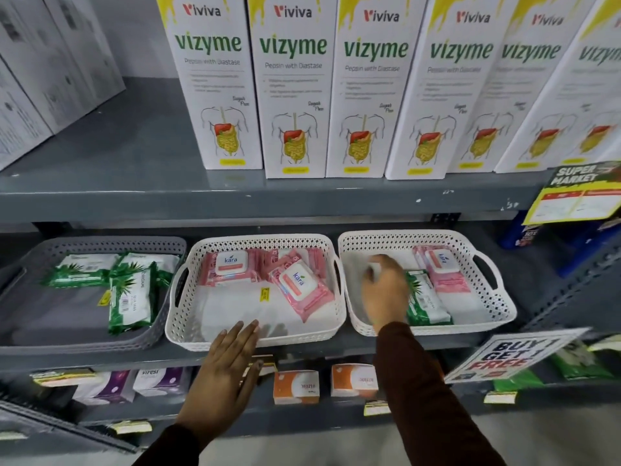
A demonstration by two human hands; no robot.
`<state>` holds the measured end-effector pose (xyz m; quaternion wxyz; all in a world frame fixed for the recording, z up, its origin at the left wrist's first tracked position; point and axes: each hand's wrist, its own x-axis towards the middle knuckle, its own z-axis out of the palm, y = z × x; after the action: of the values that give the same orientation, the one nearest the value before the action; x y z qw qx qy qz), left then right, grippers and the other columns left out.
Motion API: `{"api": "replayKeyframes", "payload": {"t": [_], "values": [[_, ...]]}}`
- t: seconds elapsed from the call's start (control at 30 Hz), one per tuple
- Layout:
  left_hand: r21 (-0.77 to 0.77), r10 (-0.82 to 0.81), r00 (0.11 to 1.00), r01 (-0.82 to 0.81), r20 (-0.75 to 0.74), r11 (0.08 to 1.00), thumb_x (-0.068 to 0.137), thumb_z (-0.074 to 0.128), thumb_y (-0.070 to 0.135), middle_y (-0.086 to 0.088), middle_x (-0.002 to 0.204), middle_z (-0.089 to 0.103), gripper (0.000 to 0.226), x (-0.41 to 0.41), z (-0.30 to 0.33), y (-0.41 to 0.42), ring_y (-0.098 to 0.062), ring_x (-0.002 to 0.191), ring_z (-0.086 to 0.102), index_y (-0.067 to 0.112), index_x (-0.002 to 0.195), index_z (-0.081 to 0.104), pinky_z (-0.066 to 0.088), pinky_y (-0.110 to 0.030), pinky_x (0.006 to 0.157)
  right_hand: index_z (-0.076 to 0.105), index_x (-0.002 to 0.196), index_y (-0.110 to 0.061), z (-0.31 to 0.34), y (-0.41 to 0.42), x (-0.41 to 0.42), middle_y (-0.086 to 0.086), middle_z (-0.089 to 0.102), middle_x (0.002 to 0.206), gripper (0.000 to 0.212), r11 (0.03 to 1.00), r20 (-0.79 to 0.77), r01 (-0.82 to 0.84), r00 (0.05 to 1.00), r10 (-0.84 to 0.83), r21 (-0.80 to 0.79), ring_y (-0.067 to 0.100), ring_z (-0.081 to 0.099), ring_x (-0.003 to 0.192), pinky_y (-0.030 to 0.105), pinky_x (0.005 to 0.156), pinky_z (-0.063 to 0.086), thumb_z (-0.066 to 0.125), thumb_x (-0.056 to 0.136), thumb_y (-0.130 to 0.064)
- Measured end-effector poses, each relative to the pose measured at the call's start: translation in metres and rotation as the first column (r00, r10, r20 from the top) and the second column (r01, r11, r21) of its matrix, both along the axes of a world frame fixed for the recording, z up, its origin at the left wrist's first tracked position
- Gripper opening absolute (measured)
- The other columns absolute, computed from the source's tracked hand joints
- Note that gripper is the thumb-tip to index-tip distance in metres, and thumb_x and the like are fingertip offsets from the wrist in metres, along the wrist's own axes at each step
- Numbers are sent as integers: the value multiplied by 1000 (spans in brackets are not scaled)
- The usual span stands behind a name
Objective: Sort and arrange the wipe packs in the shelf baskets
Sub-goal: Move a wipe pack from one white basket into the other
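Three baskets stand side by side on the middle shelf. The grey basket on the left holds green wipe packs. In the middle white basket lie pink Kara packs, one of them askew. The right white basket holds a pink pack and a green pack. My right hand is inside the right basket, fingers spread, just left of the green pack; I cannot tell if it touches the pack. My left hand hovers flat at the front rim of the middle basket, holding nothing.
White Vizyme boxes line the upper shelf. A supermarket sign and a "Buy 1 Get 1 Free" sign hang at the right. Small orange boxes and purple packs sit on the shelf below.
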<state>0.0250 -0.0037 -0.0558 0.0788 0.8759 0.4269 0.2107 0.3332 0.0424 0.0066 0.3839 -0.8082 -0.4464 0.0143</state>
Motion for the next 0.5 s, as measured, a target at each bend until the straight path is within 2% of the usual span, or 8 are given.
{"api": "replayKeyframes", "payload": {"t": [0.03, 0.1, 0.13, 0.17, 0.3, 0.4, 0.5], "values": [[4, 7, 1000, -7, -3, 1000, 98, 39, 38, 0, 156, 32, 56, 3, 0, -1, -18, 146, 23, 13, 148, 34, 14, -39, 120, 63, 121, -13, -1, -5, 19, 14, 66, 120, 35, 981, 48, 108, 994, -101, -162, 34, 61, 114, 44, 93, 50, 64, 86, -18], [2, 21, 1000, -21, -14, 1000, 98, 37, 41, -1, 155, 32, 58, 11, 3, -3, -19, 146, 22, 12, 148, 34, 12, -37, 120, 40, 143, -15, -2, -14, 51, 16, 51, 142, 68, 801, 62, 241, 967, -248, -548, 37, 45, 133, 55, 106, 39, 69, 83, -28], [-2, 22, 1000, -22, -20, 1000, 98, 36, 42, -1, 155, 33, 59, 15, 4, -3, -19, 146, 23, 11, 148, 35, 11, -36, 120, 29, 149, -16, -2, -17, 61, 17, 47, 146, 83, 719, 8, 222, 957, -289, -658, 38, 42, 136, 57, 108, 35, 72, 80, -31], [-7, 20, 1000, -21, -23, 1000, 98, 35, 43, -1, 154, 33, 59, 20, 4, -4, -20, 145, 24, 10, 147, 36, 11, -36, 120, 22, 151, -15, -2, -20, 68, 17, 48, 145, 92, 688, -61, 186, 946, -318, -702, 38, 45, 134, 56, 108, 35, 76, 78, -31], [-23, 18, 999, -19, -34, 1000, 99, 30, 46, -1, 154, 33, 60, 28, 5, -6, -21, 145, 25, 10, 146, 37, 9, -34, 120, 19, 151, -17, -8, -23, 80, 17, 57, 134, 100, 773, -160, 179, 926, -341, -609, 39, 54, 124, 51, 101, 43, 81, 73, -22], [-18, 32, 998, -33, -57, 999, 99, 32, 44, -2, 152, 37, 57, 20, 9, -6, -22, 143, 30, 10, 145, 40, 16, -37, 118, 32, 141, -18, -9, -27, 66, 18, 61, 128, 87, 904, -217, 208, 928, -303, -374, 41, 60, 115, 53, 95, 50, 83, 71, -23], [-16, 52, 997, -53, -57, 998, 99, 36, 39, -5, 152, 40, 55, 3, 11, -3, -23, 144, 29, 9, 145, 40, 23, -43, 116, 34, 134, -11, 3, -26, 40, 22, 62, 125, 84, 960, -146, 234, 956, -256, -155, 44, 61, 112, 56, 91, 51, 83, 70, -33]]}}
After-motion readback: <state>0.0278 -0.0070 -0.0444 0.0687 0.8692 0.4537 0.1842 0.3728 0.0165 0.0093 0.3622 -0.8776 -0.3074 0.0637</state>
